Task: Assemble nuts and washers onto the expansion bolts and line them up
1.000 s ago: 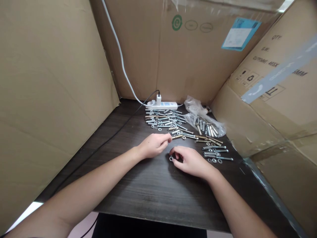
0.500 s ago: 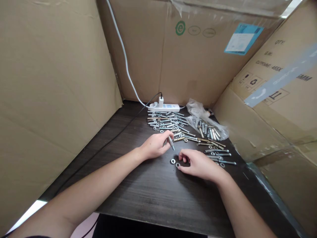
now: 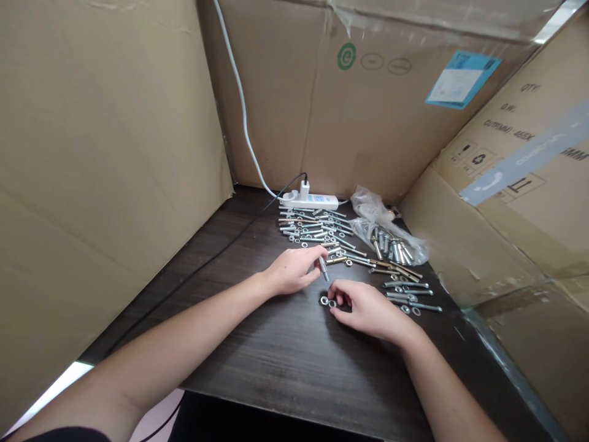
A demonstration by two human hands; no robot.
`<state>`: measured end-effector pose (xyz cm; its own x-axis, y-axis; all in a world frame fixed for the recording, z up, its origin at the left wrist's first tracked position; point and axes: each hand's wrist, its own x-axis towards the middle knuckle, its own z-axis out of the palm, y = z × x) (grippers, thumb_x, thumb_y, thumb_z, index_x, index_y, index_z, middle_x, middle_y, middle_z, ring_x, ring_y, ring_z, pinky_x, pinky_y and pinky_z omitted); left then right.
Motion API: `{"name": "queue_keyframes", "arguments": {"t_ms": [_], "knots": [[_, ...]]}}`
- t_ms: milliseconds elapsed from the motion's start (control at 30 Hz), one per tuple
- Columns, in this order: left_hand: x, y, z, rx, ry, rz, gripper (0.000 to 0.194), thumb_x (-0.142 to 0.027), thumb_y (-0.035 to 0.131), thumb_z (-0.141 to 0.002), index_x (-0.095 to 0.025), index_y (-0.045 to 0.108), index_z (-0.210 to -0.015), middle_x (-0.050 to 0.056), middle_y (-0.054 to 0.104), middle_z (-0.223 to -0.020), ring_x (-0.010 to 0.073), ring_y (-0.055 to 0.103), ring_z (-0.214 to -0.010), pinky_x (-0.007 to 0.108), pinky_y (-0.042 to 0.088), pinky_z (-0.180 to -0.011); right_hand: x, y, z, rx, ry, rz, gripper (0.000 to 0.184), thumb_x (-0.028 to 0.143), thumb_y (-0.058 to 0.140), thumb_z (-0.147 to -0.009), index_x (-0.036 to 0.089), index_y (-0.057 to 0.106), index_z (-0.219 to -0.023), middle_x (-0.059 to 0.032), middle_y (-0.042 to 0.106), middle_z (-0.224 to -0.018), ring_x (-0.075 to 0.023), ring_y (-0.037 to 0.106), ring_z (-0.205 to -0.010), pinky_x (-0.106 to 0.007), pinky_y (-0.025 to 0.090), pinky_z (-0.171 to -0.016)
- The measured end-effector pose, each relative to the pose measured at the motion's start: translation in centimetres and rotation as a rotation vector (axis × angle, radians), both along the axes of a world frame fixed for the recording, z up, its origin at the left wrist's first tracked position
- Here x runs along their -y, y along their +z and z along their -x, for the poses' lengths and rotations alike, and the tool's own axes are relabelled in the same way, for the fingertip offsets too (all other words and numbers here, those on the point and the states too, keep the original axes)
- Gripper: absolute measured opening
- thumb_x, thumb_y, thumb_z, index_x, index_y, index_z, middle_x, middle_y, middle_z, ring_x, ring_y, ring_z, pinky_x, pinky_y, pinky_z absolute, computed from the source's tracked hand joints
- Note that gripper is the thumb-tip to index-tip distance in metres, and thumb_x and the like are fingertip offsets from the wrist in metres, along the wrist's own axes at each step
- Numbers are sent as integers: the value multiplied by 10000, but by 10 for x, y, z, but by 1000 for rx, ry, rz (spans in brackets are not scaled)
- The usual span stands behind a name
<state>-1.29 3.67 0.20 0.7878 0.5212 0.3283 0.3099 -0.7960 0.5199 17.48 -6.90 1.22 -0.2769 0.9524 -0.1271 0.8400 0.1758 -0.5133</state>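
Note:
My left hand [image 3: 293, 271] is closed round a short silver bolt [image 3: 324, 268] whose tip points down toward the dark wooden table [image 3: 285, 356]. Just right of it, my right hand [image 3: 363, 306] rests on the table, fingers curled, its fingertips touching two small washers [image 3: 327, 301] that lie side by side. Behind both hands, rows of bolts, washers and nuts [image 3: 317, 230] are laid out. More bolts and washers [image 3: 407, 294] lie right of my right hand.
A clear plastic bag [image 3: 391, 239] with bolts lies at the back right. A white power strip [image 3: 309, 200] with a plugged charger, a white cable and a black cable sits at the back. Cardboard boxes [image 3: 105, 153] wall in the table on three sides.
My left hand has lifted a bolt from the row and brought it toward the washers. My right hand has slid the washers together under its fingertips.

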Motion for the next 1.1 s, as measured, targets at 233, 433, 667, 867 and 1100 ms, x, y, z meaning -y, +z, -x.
{"name": "queue_keyframes", "arguments": {"t_ms": [233,433,667,867,1100], "knots": [[-1,-1,0,-12,-13,-27,222,-161,474,-833,-198,516,-1048,-14,646,-897,123,603,-775,228,446,-723,0,1,-1,-33,14,15,154,199,573,-750,213,604,-900,2,616,-778,-135,544,-679,-246,382,-623],[-1,0,1,-26,-47,-46,199,-159,471,-829,-195,519,-1018,-10,638,-881,129,590,-780,225,429,-714,0,1,-4,-68,7,68,87,199,561,-773,204,580,-858,7,607,-740,-130,529,-646,-241,375,-591],[-1,-1,1,-29,-10,-43,172,-127,460,-798,-180,497,-957,-2,606,-848,123,549,-708,223,397,-641,0,2,3,-188,2,51,59,241,539,-824,192,539,-790,21,547,-666,-113,481,-591,-225,371,-547],[0,1,1,-64,3,-71,150,-153,450,-813,-180,492,-954,-1,612,-856,133,557,-705,234,387,-630,1,-1,17,-294,3,-89,96,281,570,-838,191,572,-803,5,563,-705,-117,494,-617,-233,400,-576],[2,4,1,-107,9,-58,144,-183,457,-823,-188,510,-957,-16,628,-823,127,568,-676,225,374,-604,1,-7,16,-347,-89,-292,123,292,589,-842,188,586,-775,-3,564,-666,-125,493,-606,-243,404,-570]]}}
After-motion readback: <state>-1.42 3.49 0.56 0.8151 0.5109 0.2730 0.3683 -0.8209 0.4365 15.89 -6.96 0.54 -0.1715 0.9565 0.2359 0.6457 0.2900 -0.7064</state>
